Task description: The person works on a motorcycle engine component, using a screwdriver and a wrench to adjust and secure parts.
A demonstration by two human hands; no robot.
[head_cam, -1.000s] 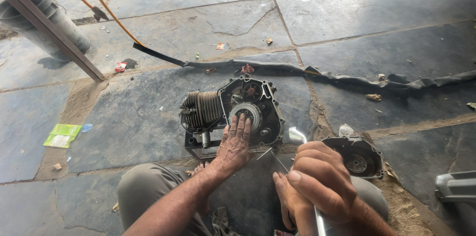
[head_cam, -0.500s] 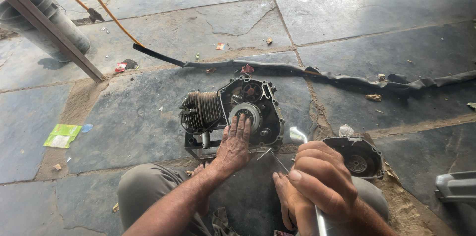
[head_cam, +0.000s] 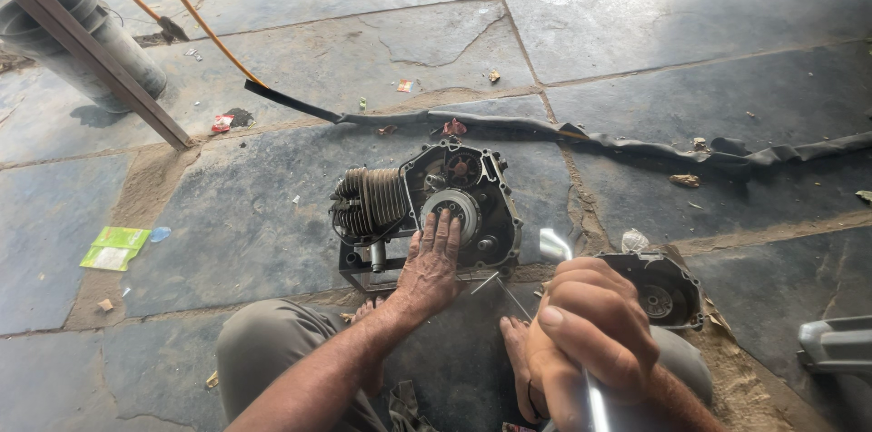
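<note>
My left hand [head_cam: 429,270] lies flat, fingers spread, on the round clutch part of the engine [head_cam: 427,203], which sits on a small metal stand on the stone floor [head_cam: 272,114] at twelve o'clock from my knees. My right hand [head_cam: 586,332] is closed around a shiny metal tool [head_cam: 556,247] whose bent end points up toward eleven o'clock.

I judge the risks are these: my left palm only presses and grips nothing, so a hard pull with the tool could tip the engine off its stand. The tool's end could also slip onto my fingers.

The loose engine cover [head_cam: 661,285] lies just beside my right hand at three o'clock, crowding that side. The black rubber strip [head_cam: 581,134] runs behind the engine. Nine o'clock offers bare floor.
</note>
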